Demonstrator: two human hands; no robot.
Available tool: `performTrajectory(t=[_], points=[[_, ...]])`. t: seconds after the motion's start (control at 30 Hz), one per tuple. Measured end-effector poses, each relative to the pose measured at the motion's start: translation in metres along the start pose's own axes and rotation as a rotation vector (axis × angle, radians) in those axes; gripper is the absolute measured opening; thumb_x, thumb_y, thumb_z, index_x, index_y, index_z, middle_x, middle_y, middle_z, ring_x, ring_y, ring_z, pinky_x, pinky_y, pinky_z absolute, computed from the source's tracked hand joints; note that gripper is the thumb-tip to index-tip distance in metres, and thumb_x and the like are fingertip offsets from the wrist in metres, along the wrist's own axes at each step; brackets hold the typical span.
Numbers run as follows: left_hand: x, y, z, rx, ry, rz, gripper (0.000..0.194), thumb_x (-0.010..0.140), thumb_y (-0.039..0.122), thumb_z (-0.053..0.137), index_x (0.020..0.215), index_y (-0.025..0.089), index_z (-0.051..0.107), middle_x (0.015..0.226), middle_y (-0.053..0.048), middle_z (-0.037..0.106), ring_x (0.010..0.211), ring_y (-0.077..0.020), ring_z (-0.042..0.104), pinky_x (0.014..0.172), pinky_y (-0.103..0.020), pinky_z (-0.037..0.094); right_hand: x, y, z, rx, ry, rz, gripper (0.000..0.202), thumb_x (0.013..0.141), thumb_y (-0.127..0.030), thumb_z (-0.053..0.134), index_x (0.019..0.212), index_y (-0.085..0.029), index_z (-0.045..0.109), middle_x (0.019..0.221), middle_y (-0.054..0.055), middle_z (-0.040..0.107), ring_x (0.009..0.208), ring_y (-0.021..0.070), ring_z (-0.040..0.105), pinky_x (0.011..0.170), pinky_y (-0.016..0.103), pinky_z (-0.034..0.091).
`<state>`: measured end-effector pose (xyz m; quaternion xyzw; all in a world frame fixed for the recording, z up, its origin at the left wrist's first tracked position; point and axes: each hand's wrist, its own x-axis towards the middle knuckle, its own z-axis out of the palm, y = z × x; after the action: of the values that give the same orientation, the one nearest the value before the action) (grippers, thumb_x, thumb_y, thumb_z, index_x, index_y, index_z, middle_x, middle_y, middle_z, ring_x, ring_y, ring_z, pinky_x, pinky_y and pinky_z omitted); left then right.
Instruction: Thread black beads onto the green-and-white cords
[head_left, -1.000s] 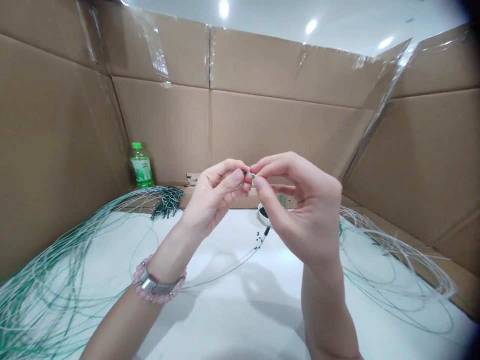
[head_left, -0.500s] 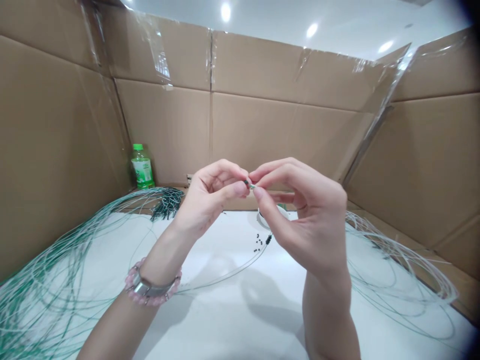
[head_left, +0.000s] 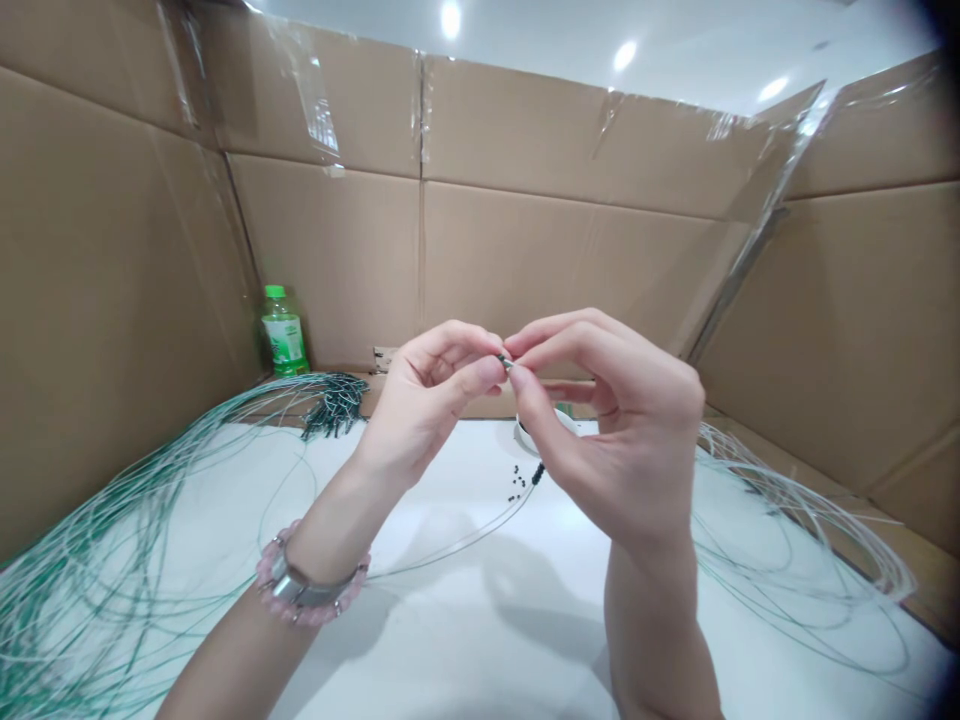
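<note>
In the middle of the view my left hand (head_left: 421, 400) has its thumb and forefinger closed on a small dark piece (head_left: 502, 358). Opposite it, my right hand (head_left: 619, 420) pinches a thin, pale green wire end (head_left: 510, 365) that meets the dark piece; the fingertips hide most of both. Below the right hand, a pair of thin wires (head_left: 469, 540) runs across the white tabletop to a stack of small black parts (head_left: 538, 474). Several tiny black pieces (head_left: 517, 484) lie loose beside it. A round white container (head_left: 527, 440) is partly covered by the right hand.
A large coil of green and white wires (head_left: 112, 530) spreads along the left, its dark ends (head_left: 334, 405) bunched at the back. More wires (head_left: 817, 520) loop at the right. A green bottle (head_left: 285, 335) stands in the back left corner. Cardboard walls (head_left: 570, 260) enclose the white tabletop (head_left: 450, 640).
The fingertips of both hands have come closer together, and the dark piece and wire end have shifted slightly right and up. Things on the table look the same.
</note>
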<state>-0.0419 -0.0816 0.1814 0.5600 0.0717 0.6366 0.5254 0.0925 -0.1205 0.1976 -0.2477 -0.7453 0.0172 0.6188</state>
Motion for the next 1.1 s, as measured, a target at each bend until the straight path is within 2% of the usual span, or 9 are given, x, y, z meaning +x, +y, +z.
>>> performTrajectory(t=[0.13,0.3,0.4,0.57,0.67,0.9,1.1], points=[[-0.002,0.0,0.006,-0.093,0.029,-0.039,0.013,0.064,0.023,0.083,0.069,0.021,0.071,0.074,0.005,0.068,0.063,-0.0025,0.061,0.06,-0.009,0.052,0.0,0.001,0.002,0.003,0.035,-0.015,0.015,0.079,-0.006,0.061,0.073,-0.019,0.063,0.083,0.0,0.064,0.074,0.0104,0.063,0.057,0.018,0.061],[-0.002,-0.001,0.006,-0.129,0.003,-0.056,0.013,0.064,0.021,0.083,0.07,0.022,0.071,0.074,0.007,0.068,0.063,-0.0014,0.061,0.06,-0.008,0.052,-0.001,0.0,0.001,0.001,0.054,-0.041,0.014,0.078,-0.005,0.062,0.072,-0.017,0.062,0.081,0.001,0.064,0.074,0.0093,0.063,0.059,0.016,0.061],[-0.002,0.0,0.002,-0.048,0.006,-0.015,0.012,0.066,0.021,0.082,0.071,0.022,0.071,0.073,0.007,0.068,0.063,-0.0021,0.062,0.064,-0.01,0.054,0.0,0.0,0.001,-0.024,0.037,-0.043,0.014,0.078,-0.004,0.062,0.071,-0.017,0.062,0.082,0.0,0.064,0.073,0.0085,0.063,0.06,0.015,0.061],[-0.003,0.008,-0.006,0.276,0.008,0.122,0.011,0.07,0.013,0.077,0.073,0.022,0.072,0.075,0.003,0.07,0.069,-0.0049,0.065,0.066,-0.011,0.054,0.0,0.0,-0.001,-0.076,0.007,-0.046,0.017,0.076,-0.002,0.062,0.07,-0.018,0.061,0.08,-0.001,0.065,0.071,0.008,0.063,0.061,0.016,0.061],[-0.004,0.011,-0.008,0.407,0.014,0.148,0.009,0.07,0.015,0.077,0.074,0.02,0.072,0.076,0.001,0.071,0.072,-0.0088,0.068,0.065,-0.014,0.056,0.0,0.0,-0.001,-0.061,-0.005,-0.036,0.017,0.077,-0.003,0.062,0.071,-0.019,0.062,0.081,-0.001,0.066,0.071,0.0078,0.063,0.06,0.015,0.061],[-0.005,0.013,-0.009,0.452,0.046,0.172,0.006,0.072,0.017,0.076,0.076,0.021,0.073,0.076,0.001,0.074,0.069,-0.0092,0.069,0.065,-0.014,0.057,0.0,0.004,-0.002,-0.012,-0.004,0.006,0.014,0.079,-0.007,0.066,0.072,-0.019,0.066,0.08,-0.003,0.068,0.071,0.0075,0.065,0.061,0.015,0.061],[-0.004,0.014,-0.008,0.453,0.023,0.113,0.004,0.074,0.018,0.075,0.077,0.021,0.074,0.076,0.001,0.074,0.069,-0.0084,0.069,0.064,-0.013,0.056,0.0,0.005,-0.002,-0.005,0.027,0.003,0.017,0.078,-0.005,0.067,0.072,-0.021,0.067,0.079,-0.004,0.069,0.07,0.0081,0.064,0.062,0.018,0.062]])
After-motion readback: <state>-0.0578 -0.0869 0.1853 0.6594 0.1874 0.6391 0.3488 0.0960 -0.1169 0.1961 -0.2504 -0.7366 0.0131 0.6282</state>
